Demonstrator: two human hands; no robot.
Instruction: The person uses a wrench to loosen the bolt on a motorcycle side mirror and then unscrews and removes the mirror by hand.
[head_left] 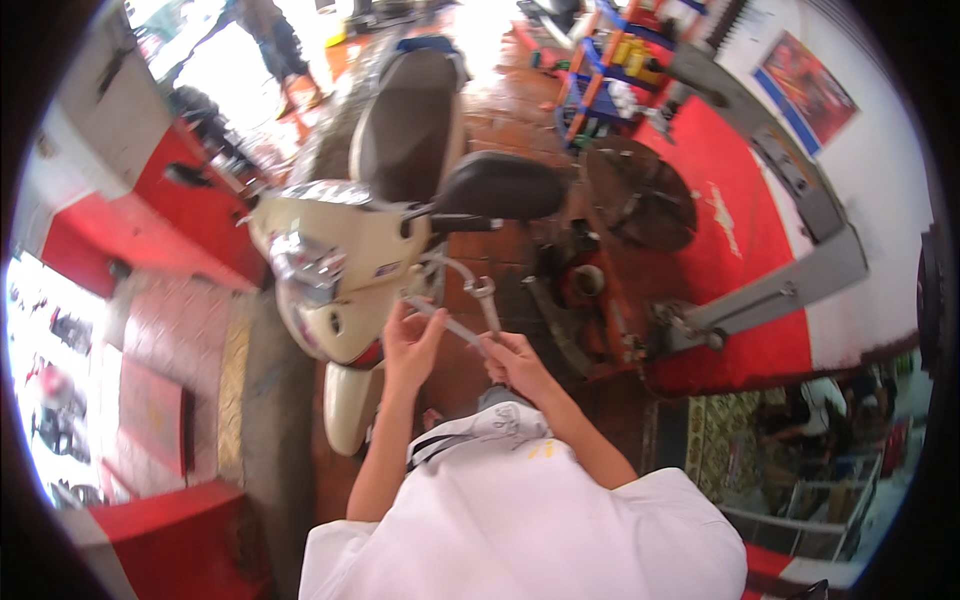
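My right hand [515, 362] is closed around a metal wrench [486, 300], whose open jaw points up and away from me. My left hand [413, 343] pinches one end of a pale, narrow strip [455, 328]. That strip slants down to the right hand's fingers; blur hides whether it is a second wrench or something else. Just beyond both hands stands a cream scooter [350, 275], its front turned toward me. Its brake lever [455, 265] curves out near the wrench's tip. Neither hand visibly touches the scooter.
A black mirror [505, 187] sticks out from the scooter's handlebar. To the right are a round dark metal plate [638, 193] and a grey metal arm [760, 292] of a machine. A blue-framed rack [600, 75] holds tools farther back. A red and white wall [205, 225] runs along the left.
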